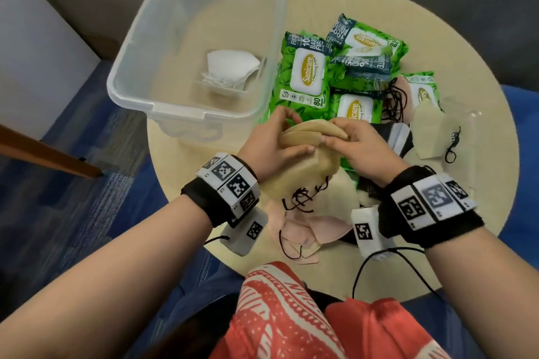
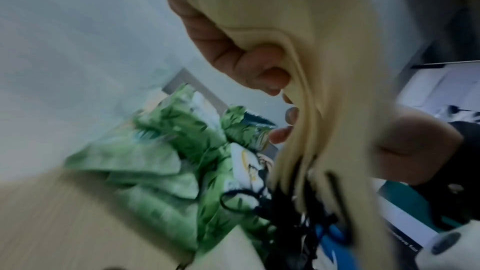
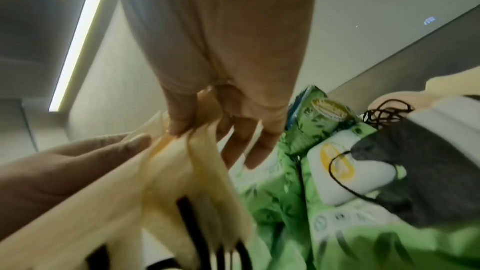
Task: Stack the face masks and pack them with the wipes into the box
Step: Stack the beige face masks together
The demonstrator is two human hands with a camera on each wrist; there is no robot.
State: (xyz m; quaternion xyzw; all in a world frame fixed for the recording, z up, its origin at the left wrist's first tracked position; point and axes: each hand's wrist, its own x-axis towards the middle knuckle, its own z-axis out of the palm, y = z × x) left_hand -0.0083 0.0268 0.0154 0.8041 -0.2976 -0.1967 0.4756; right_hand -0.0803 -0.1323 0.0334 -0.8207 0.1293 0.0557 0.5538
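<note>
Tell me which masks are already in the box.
The white masks, stacked at the box's near right corner. The beige, pink and black ones are all outside it.

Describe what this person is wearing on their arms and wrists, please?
Both forearms are bare, no sleeves. Each wrist carries a black strap ringed with white blocks printed with black square codes. A small white coded box hangs under each wrist, trailing a thin black cable.

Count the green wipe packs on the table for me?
5 wipe packs: one beside the box, one farthest back, one just below it, one at the front, one far right. More may lie hidden.
</note>
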